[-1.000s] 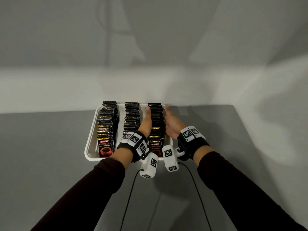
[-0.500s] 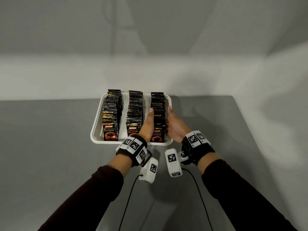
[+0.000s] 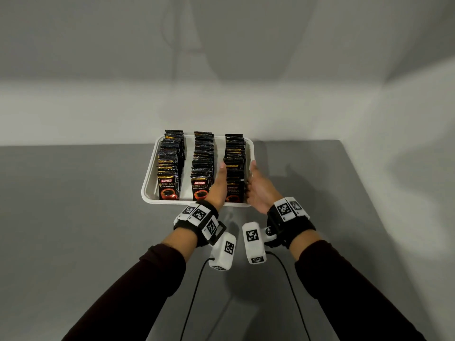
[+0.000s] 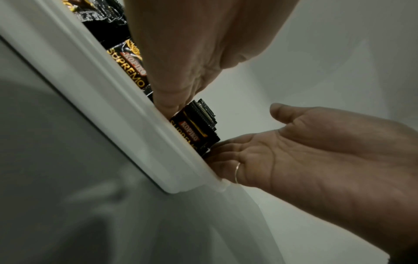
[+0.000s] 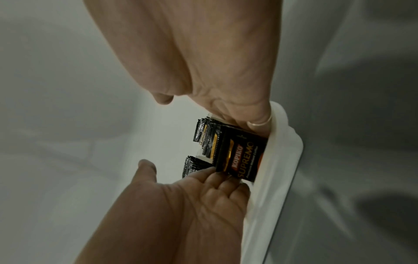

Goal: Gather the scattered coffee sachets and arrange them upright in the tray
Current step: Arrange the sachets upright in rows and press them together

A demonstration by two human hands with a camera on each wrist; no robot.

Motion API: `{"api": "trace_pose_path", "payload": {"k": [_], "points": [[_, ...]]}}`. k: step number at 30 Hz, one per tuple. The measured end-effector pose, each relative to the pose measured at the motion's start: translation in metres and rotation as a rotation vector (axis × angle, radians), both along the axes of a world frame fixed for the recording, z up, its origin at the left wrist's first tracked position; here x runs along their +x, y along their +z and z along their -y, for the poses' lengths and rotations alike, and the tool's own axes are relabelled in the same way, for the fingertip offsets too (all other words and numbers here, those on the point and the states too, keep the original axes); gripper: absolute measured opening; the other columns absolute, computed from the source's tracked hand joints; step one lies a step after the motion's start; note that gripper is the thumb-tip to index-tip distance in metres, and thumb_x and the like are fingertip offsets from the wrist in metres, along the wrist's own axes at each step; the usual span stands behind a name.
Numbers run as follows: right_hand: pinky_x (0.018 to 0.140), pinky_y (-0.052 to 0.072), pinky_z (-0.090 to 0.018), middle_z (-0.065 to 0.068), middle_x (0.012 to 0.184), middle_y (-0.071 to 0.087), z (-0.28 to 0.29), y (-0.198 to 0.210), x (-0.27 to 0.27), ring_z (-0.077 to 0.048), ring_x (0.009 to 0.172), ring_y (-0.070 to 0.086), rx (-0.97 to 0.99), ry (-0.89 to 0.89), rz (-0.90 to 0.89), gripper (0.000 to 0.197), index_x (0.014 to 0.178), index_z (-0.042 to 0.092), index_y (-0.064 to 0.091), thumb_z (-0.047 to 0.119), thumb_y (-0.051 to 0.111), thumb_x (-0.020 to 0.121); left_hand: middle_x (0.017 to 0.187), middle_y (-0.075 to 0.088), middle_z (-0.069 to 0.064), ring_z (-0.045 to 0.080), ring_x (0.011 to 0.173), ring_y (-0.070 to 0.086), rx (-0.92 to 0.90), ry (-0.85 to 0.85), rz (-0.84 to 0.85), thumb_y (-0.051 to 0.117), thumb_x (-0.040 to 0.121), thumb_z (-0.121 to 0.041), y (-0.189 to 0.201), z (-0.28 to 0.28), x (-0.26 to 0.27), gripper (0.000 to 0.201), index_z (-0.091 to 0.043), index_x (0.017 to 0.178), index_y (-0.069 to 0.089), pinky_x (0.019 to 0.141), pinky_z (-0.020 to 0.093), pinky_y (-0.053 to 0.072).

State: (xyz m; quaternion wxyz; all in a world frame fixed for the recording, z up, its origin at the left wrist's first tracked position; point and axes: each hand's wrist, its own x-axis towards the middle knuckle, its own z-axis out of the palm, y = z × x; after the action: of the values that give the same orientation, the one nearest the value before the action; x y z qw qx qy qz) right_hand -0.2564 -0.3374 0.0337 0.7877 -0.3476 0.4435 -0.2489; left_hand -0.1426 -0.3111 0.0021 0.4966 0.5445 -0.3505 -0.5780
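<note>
A white tray [image 3: 149,183] on the grey table holds three rows of black coffee sachets standing upright: a left row [image 3: 170,166], a middle row [image 3: 203,163] and a right row [image 3: 235,168]. My left hand [image 3: 219,185] lies flat against the right row's left side, in the gap beside the middle row. My right hand [image 3: 258,190] lies against that row's right side, by the tray's rim. Both keep their fingers straight. In the wrist views the front sachet [image 4: 194,125] [image 5: 242,155] stands between the two palms.
The tray stands near the table's back edge, with a pale wall behind it. The table's right edge [image 3: 369,217] runs close to my right arm. Two thin black cables [image 3: 194,291] trail from the wrist cameras toward me.
Both hands have slid back toward me along the right row, from its far end to its near half. The tray now appears farther from me.
</note>
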Motion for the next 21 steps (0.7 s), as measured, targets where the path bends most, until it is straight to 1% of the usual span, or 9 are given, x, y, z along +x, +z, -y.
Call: {"api": "trace_pose_path", "payload": {"k": [2,5,7,11,13,15,18,20,21], "points": [[0.074,0.05,-0.025,-0.006,0.126,0.056,-0.002,0.003,0.003,-0.016,0.105,0.057,0.002,-0.014,0.003,0.062,0.131,0.014,0.046,0.055,0.015,0.096,0.129,0.057,0.009,0.019,0.118,0.055,0.027,-0.011,-0.026,0.014,0.097,-0.052,0.0,-0.001,0.0,0.061,-0.017,0.135,0.045,0.103,0.036,0.042],[0.077,0.048,-0.027,-0.015,0.133,0.052,-0.002,0.008,0.003,-0.025,0.122,0.05,0.015,-0.037,-0.026,0.065,0.135,0.01,0.043,0.055,0.016,0.096,0.134,0.053,0.011,0.02,0.121,0.052,0.032,-0.029,-0.031,0.014,0.096,-0.054,0.001,-0.002,0.002,0.063,-0.017,0.137,0.043,0.108,0.041,0.037],[0.073,0.049,-0.025,-0.015,0.132,0.052,-0.002,0.009,-0.001,-0.025,0.122,0.05,0.006,-0.048,-0.036,0.066,0.136,0.007,0.041,0.054,0.016,0.097,0.133,0.054,0.012,0.02,0.122,0.051,0.056,-0.028,0.013,0.014,0.094,-0.058,0.002,-0.003,0.003,0.067,-0.016,0.136,0.045,0.109,0.041,0.036],[0.064,0.053,-0.019,0.003,0.098,0.066,-0.006,0.007,-0.011,-0.005,0.093,0.061,-0.066,-0.148,-0.068,0.06,0.129,0.006,0.046,0.051,0.021,0.098,0.136,0.051,0.005,0.01,0.121,0.046,0.043,-0.042,0.203,0.017,0.095,-0.055,0.005,-0.01,0.012,0.061,-0.018,0.135,0.045,0.106,0.025,0.032],[0.066,0.05,-0.023,-0.002,0.096,0.064,-0.007,0.003,-0.016,-0.011,0.089,0.062,-0.128,-0.271,-0.215,0.052,0.123,0.008,0.053,0.047,0.03,0.098,0.138,0.049,0.005,0.009,0.122,0.044,0.014,0.022,0.293,0.03,0.098,-0.04,0.005,-0.021,0.028,0.047,-0.015,0.136,0.042,0.104,0.021,0.031],[0.063,0.047,-0.027,-0.005,0.091,0.062,-0.008,-0.007,-0.021,-0.016,0.075,0.059,-0.178,-0.369,-0.356,0.04,0.116,0.005,0.056,0.037,0.041,0.097,0.132,0.053,0.003,0.01,0.119,0.05,-0.073,0.12,0.388,0.042,0.097,-0.028,0.004,-0.038,0.052,0.037,-0.016,0.131,0.048,0.102,0.024,0.038],[0.058,0.049,-0.028,-0.006,0.084,0.06,-0.015,-0.026,-0.025,-0.016,0.061,0.055,-0.088,-0.419,-0.412,0.023,0.112,0.007,0.056,0.019,0.053,0.093,0.129,0.055,0.007,0.019,0.119,0.051,-0.127,0.336,0.674,0.052,0.091,-0.011,0.0,-0.06,0.095,0.03,-0.013,0.12,0.057,0.099,0.026,0.039],[0.058,0.05,-0.03,-0.009,0.081,0.06,-0.019,-0.036,-0.021,-0.018,0.061,0.055,-0.028,-0.365,-0.435,0.026,0.116,0.006,0.054,0.011,0.056,0.091,0.138,0.044,0.013,0.025,0.128,0.042,-0.004,0.384,0.757,0.053,0.089,-0.009,-0.007,-0.068,0.119,0.041,-0.008,0.13,0.047,0.109,0.035,0.032],[0.057,0.051,-0.031,-0.009,0.078,0.059,-0.021,-0.04,-0.018,-0.018,0.06,0.055,-0.028,-0.333,-0.45,0.027,0.117,0.005,0.053,0.007,0.056,0.09,0.141,0.041,0.014,0.026,0.131,0.038,0.075,0.378,0.721,0.052,0.09,-0.01,-0.009,-0.072,0.126,0.048,-0.009,0.136,0.039,0.111,0.037,0.03]]}}
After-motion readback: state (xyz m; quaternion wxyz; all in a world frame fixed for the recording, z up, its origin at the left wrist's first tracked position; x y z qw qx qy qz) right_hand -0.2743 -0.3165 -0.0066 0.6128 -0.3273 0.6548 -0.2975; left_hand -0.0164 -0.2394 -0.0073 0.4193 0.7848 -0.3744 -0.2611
